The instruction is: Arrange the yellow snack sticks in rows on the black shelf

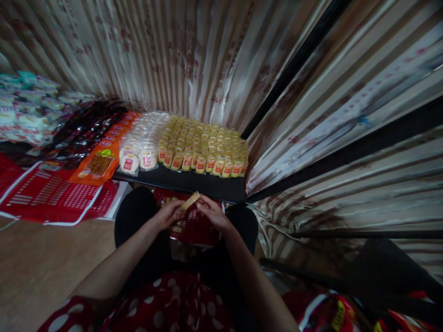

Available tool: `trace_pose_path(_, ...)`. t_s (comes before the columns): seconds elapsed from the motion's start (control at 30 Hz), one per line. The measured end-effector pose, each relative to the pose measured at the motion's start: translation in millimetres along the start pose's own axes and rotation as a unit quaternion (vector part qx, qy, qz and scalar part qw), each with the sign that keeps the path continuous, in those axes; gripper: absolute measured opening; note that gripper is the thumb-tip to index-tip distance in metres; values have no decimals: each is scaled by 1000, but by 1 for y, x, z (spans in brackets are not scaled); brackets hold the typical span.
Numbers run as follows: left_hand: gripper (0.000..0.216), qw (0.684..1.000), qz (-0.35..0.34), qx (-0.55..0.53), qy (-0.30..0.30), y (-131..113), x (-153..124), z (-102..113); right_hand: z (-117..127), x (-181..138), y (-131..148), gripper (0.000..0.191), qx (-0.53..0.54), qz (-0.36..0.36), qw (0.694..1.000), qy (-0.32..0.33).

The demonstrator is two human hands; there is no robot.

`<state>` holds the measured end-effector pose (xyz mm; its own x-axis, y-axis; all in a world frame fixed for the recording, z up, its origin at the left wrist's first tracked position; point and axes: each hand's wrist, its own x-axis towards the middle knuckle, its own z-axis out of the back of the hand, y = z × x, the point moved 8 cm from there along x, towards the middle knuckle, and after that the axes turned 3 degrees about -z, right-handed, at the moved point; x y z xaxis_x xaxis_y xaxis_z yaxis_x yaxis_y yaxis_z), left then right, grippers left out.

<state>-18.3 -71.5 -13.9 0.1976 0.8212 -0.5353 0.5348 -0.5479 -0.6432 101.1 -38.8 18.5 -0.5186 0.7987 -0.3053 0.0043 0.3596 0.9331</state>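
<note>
Left hand [168, 213] and right hand [212, 212] both pinch snack packet [189, 201] above red basket [194, 226], just before black tray [194, 183]. Advice: grip ends, keep level.

A low shelf [194, 184] stands straight ahead of the person, its back edge against the curtain [214, 55] that hangs behind and wraps round to the right. On the shelf, rows of small packets [204, 147] fill the right part, with a block of round packets [141, 143] just to their left. Further left lie flat pouches [100, 159], then dark wrappers [83, 129], and at the far left a heap of bags [24, 106]. Below those, a basket [51, 196] rests on the floor [41, 263]. Near the person, in front of the shelf, the left hand [169, 214] and right hand [212, 213] meet on a stick-shaped pack [189, 201], over what seems another basket [194, 226] on the lap.
</note>
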Motion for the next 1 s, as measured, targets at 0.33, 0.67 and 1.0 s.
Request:
trace_pose_path(0.33,29,998,40,-40,10,1,4,-7,4,3,12,39,48,4,993,-106)
trace_pose_path(0.67,40,986,-148,61,-45,-34,-10,-11,3,10,-3,42,188,-22,960,-205)
trace_pose_path(1.0,28,883,-292,335,-150,-103,-12,-6,16,15,58,31,-342,149,889,-265)
